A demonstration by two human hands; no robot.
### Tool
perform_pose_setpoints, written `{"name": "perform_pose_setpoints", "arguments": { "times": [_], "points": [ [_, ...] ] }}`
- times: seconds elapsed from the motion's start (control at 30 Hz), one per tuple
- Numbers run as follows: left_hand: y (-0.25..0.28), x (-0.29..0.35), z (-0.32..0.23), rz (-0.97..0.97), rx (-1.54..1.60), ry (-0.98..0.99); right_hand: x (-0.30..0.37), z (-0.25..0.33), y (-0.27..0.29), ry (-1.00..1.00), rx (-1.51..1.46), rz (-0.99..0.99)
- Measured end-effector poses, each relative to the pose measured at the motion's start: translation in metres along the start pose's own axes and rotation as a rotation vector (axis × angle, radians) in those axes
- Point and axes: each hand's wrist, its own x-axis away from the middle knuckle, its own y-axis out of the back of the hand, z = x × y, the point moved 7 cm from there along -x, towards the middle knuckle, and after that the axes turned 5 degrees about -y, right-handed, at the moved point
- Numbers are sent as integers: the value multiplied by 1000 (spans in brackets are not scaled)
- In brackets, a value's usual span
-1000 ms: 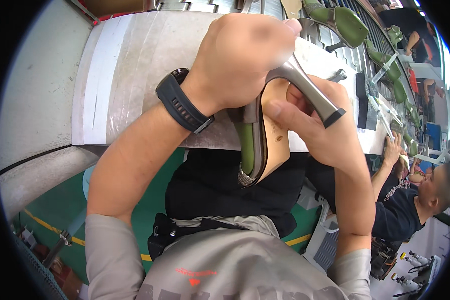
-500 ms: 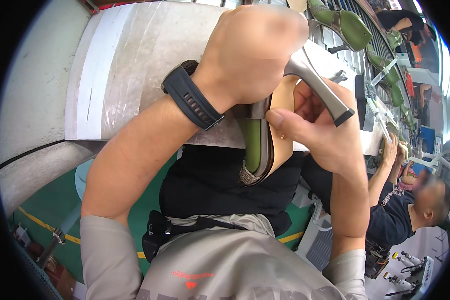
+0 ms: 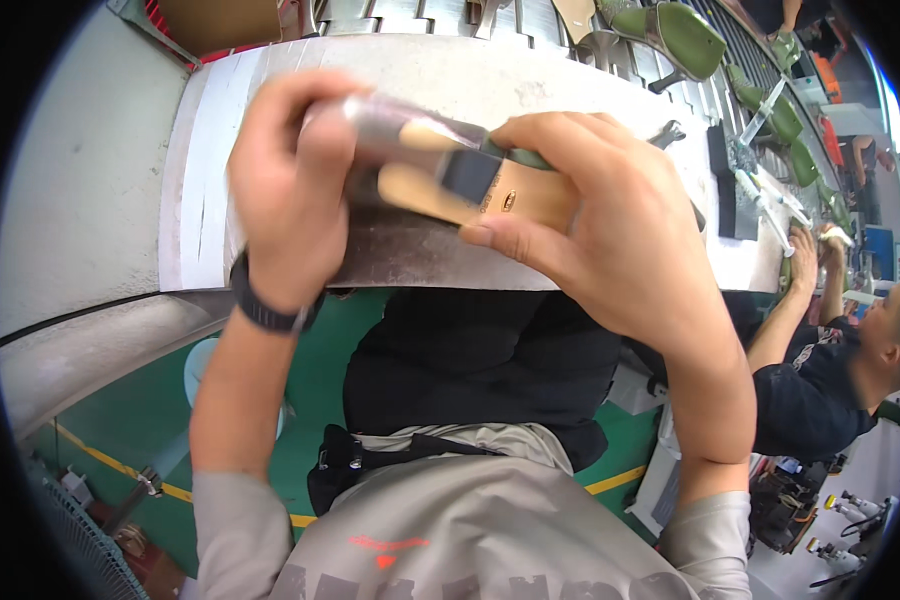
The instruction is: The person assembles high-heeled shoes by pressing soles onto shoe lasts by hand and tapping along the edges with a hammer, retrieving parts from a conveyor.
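Between my two hands is a green high-heeled shoe, held above the bench with its tan sole facing up. My right hand grips the sole and the green side, its thumb pressed along the sole's edge. My left hand, smeared by motion and with a black watch on its wrist, is closed round the other end of the shoe. The shiny grey heel and its dark tip lie across the sole between the hands, also blurred. Which part the left fingers hold I cannot make out.
Behind the pale bench runs a slatted metal conveyor carrying more green heeled shoes. A wrench, a black block and syringes are to the right. A co-worker is at far right. A box stands upper left.
The shoe has been swung from toe toward me to lying crosswise, higher over the bench. My left hand has moved left and down; my right hand has shifted its grip along the sole.
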Motion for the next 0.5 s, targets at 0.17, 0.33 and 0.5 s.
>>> {"name": "perform_pose_setpoints", "arguments": {
  "times": [0.17,0.33,0.5],
  "points": [
    [-11,60,-35,343,-465,-285,24,-20,-17,175,172,-248],
    [-25,38,-29,549,-412,-30,29,-26,-23,329,44,-312],
    [-42,25,-17,596,-275,164,34,-22,-37,483,139,-423]
  ]
}}
